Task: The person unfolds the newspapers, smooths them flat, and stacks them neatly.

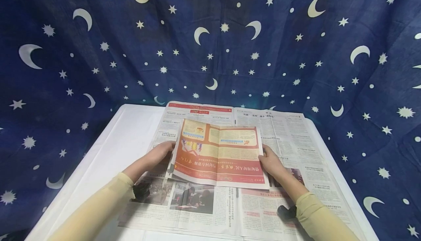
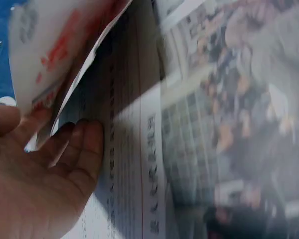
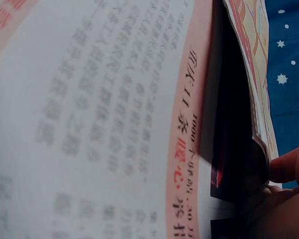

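Observation:
A folded newspaper section [image 1: 230, 157] with a red and yellow page is held up at a tilt over a larger spread newspaper [image 1: 315, 153]. The left hand [image 1: 160, 153] grips its left edge, fingers partly hidden behind it. On the opposite edge, the right hand [image 1: 273, 160] pinches the paper. From the left wrist, the left hand [image 2: 50, 174] shows the thumb and fingers about the lifted sheets, above a printed page with a photo. In the right wrist view, the right hand [image 3: 284, 189] clasps the folded edge beside a dark gap between the layers.
Beneath the newspapers is a white table [image 1: 115, 135], bare on its left side. A dark blue curtain [image 1: 184, 69] with moons and stars hangs behind and around it. Dark wrist devices [image 1: 286, 213] show at both sleeves.

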Action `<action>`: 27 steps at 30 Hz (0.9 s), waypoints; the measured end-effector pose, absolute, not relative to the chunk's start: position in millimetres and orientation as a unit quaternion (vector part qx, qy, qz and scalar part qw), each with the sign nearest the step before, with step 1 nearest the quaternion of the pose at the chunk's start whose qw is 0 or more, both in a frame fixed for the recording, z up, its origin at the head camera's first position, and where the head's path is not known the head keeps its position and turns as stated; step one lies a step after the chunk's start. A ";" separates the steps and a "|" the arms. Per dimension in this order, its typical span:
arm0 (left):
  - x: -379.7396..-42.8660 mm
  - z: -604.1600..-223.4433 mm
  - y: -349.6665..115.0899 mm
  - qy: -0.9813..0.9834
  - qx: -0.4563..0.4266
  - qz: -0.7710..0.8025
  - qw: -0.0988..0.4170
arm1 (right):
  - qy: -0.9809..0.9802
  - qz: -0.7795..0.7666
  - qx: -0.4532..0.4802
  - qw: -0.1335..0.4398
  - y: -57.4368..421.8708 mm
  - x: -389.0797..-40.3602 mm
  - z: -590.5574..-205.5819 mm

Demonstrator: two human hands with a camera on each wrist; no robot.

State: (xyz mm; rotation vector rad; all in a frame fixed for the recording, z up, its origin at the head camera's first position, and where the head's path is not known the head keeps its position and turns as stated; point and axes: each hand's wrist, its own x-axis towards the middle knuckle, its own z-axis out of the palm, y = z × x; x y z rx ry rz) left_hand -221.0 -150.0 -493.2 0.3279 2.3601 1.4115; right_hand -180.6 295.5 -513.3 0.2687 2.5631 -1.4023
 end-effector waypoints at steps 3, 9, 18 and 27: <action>-221.8 -494.2 -155.4 0.845 0.140 0.483 0.184 | 0.872 -0.472 0.087 0.101 295.3 -180.8 -512.7; -222.3 -498.3 -156.5 0.908 0.220 0.345 0.095 | 0.869 -0.478 0.081 0.102 295.6 -180.6 -512.9; -219.4 -501.7 -153.3 0.896 0.424 0.135 0.008 | 0.868 -0.479 0.082 0.106 296.8 -179.8 -513.9; -217.9 -502.0 -154.1 0.912 0.380 0.135 0.082 | 0.956 -0.279 -0.082 -0.044 287.7 -165.9 -508.3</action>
